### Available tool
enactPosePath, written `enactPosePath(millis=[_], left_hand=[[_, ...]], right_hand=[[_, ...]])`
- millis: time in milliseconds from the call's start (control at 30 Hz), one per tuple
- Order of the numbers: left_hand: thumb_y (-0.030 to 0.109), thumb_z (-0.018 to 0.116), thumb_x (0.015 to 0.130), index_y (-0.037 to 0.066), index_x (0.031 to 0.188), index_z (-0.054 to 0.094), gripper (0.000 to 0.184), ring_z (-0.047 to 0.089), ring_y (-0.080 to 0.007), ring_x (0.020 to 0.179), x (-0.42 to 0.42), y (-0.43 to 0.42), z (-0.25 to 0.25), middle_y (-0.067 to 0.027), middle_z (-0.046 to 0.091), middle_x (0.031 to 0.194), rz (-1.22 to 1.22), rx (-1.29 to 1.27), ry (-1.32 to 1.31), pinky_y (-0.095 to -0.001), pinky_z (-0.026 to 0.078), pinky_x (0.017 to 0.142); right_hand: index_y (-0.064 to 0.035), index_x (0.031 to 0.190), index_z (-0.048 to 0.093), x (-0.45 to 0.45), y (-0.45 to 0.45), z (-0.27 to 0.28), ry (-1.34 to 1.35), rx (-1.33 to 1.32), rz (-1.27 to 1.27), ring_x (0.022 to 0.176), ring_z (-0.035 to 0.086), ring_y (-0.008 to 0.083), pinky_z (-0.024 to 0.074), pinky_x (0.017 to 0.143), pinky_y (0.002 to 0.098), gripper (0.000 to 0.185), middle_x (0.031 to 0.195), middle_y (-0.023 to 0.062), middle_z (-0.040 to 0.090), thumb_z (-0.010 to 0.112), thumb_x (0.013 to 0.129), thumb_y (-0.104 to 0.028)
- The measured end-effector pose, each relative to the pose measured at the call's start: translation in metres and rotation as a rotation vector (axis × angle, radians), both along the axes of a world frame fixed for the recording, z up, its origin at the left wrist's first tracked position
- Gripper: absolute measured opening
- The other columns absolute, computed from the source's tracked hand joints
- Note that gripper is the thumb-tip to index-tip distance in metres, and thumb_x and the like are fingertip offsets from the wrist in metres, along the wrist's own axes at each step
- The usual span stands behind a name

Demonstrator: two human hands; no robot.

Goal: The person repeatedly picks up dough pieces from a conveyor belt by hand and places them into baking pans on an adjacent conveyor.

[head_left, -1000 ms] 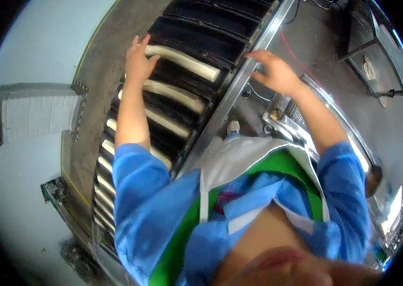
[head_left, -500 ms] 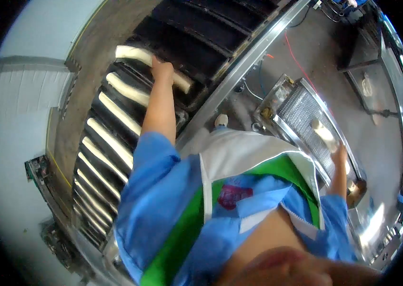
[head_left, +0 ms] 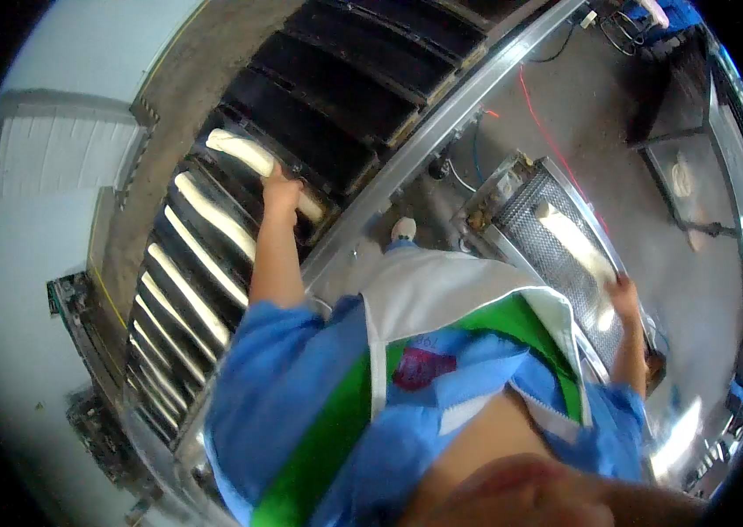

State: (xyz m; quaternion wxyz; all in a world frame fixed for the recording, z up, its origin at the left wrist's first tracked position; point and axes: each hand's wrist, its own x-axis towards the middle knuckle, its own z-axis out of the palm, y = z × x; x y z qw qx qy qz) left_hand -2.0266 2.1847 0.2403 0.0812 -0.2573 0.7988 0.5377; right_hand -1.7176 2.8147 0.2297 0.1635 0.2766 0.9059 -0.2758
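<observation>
My left hand (head_left: 281,195) is closed around a long, pale dough strip (head_left: 244,151) at the black, grooved trays (head_left: 314,101). The strip's far end shows past my fingers, and a short stretch shows on the other side. Over the metal mesh belt (head_left: 525,220) on the right, my right hand (head_left: 624,297) grips the near part of another dough strip (head_left: 569,241). Its far part rests on the mesh; the fingers are partly blurred. More dough strips (head_left: 205,268) lie side by side in the grooves below my left hand.
A shiny metal rail (head_left: 468,97) edges the trays. Red hose (head_left: 540,123) and cables run over the floor behind the mesh belt. A metal table frame (head_left: 696,132) stands at the far right, and a white wall (head_left: 46,263) is at the left.
The trays, their dough strips and my left hand now appear lower and further left. On the belt, the dough strip's far end has shifted left and up, with my right hand staying near its end.
</observation>
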Motion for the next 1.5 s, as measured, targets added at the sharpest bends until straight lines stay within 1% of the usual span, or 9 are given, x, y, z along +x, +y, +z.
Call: enactPosePath(millis=[233, 333, 500, 567, 833, 967, 1100, 1333, 1500], left_hand=[[-0.003, 0.057, 0.064, 0.005, 0.136, 0.024, 0.079, 0.024, -0.0319, 0.127, -0.008, -0.008, -0.05, -0.0231, 0.01, 0.141, -0.084, -0.069, 0.048, -0.0333, 0.027, 0.101], [0.0, 0.057, 0.072, 0.004, 0.135, 0.025, 0.07, 0.03, -0.0297, 0.124, -0.026, -0.017, -0.05, -0.0203, 0.02, 0.138, -0.054, 0.337, -0.013, -0.0363, 0.027, 0.1], [0.004, 0.057, 0.075, -0.004, 0.131, 0.028, 0.063, 0.042, -0.028, 0.113, -0.076, -0.037, -0.062, -0.0187, 0.037, 0.128, 0.032, 0.284, 0.019, -0.0345, 0.033, 0.094], [0.014, 0.063, 0.075, -0.006, 0.128, 0.032, 0.065, 0.043, -0.0271, 0.113, -0.085, -0.034, -0.064, -0.0181, 0.042, 0.125, 0.188, 0.267, 0.11, -0.034, 0.036, 0.092], [0.036, 0.07, 0.071, -0.007, 0.122, 0.043, 0.072, 0.041, -0.0263, 0.116, -0.097, -0.05, -0.069, -0.0197, 0.039, 0.129, 0.171, 0.164, 0.139, -0.0331, 0.035, 0.093], [0.038, 0.069, 0.072, -0.007, 0.119, 0.046, 0.069, 0.039, -0.0278, 0.118, -0.107, -0.06, -0.091, -0.0218, 0.034, 0.131, 0.131, 0.043, 0.176, -0.0335, 0.034, 0.094], [0.038, 0.068, 0.073, -0.007, 0.121, 0.044, 0.07, 0.037, -0.028, 0.12, -0.113, -0.062, -0.095, -0.0226, 0.027, 0.135, 0.104, 0.084, 0.15, -0.0334, 0.032, 0.096], [0.034, 0.061, 0.079, -0.004, 0.131, 0.029, 0.072, 0.007, -0.0345, 0.133, -0.097, -0.006, -0.081, -0.0284, 0.002, 0.141, -0.167, -0.017, 0.03, -0.0372, 0.017, 0.105], [0.034, 0.061, 0.079, -0.003, 0.131, 0.03, 0.072, 0.015, -0.0355, 0.131, -0.1, 0.023, -0.087, -0.0266, -0.002, 0.141, -0.172, 0.073, 0.008, -0.0377, 0.021, 0.103]], right_hand=[[-0.0009, 0.101, 0.054, -0.127, -0.107, 0.073, 0.385, -1.025, -0.56, 0.068, 0.056, 0.0181, 0.0471, 0.059, 0.0298, 0.039, 0.083, 0.0115, 0.058, 0.051, 0.079, -0.033], [0.0024, 0.103, 0.053, -0.211, -0.156, 0.089, 0.39, -1.227, -0.347, 0.063, 0.057, 0.0197, 0.048, 0.057, 0.0303, 0.046, 0.079, 0.0126, 0.059, 0.051, 0.079, -0.037], [0.004, 0.101, 0.053, -0.31, -0.258, 0.149, 0.49, -1.21, 0.115, 0.066, 0.059, 0.0195, 0.0489, 0.061, 0.0295, 0.041, 0.08, 0.0141, 0.06, 0.048, 0.08, -0.031], [0.0033, 0.103, 0.052, -0.335, -0.29, 0.147, 0.625, -1.107, 0.015, 0.073, 0.059, 0.0182, 0.0473, 0.065, 0.0286, 0.04, 0.087, 0.0124, 0.06, 0.05, 0.079, -0.029], [-0.0013, 0.123, 0.044, -0.399, -0.358, 0.04, 0.48, -0.351, 0.663, 0.092, 0.056, 0.0205, 0.0437, 0.08, 0.0298, 0.065, 0.107, 0.0142, 0.057, 0.066, 0.074, -0.037], [-0.0034, 0.126, 0.041, -0.369, -0.317, 0.03, 0.382, -0.506, 0.53, 0.096, 0.054, 0.0178, 0.0424, 0.085, 0.0312, 0.051, 0.116, 0.0128, 0.052, 0.061, 0.079, -0.013], [-0.0034, 0.12, 0.046, -0.314, -0.241, -0.014, 0.427, -0.329, 0.308, 0.095, 0.058, 0.0208, 0.0466, 0.078, 0.0314, 0.05, 0.114, 0.0138, 0.053, 0.065, 0.075, -0.017], [0.0, 0.123, 0.041, -0.117, -0.103, -0.06, 0.058, 0.402, -0.047, 0.112, 0.044, 0.0342, 0.0346, 0.095, 0.0398, 0.061, 0.118, 0.022, 0.047, 0.063, 0.068, -0.014], [-0.0026, 0.125, 0.039, 0.008, -0.031, -0.11, -0.127, 0.652, -0.086, 0.108, 0.045, 0.0349, 0.0343, 0.094, 0.043, 0.062, 0.113, 0.0204, 0.049, 0.056, 0.066, -0.009]])
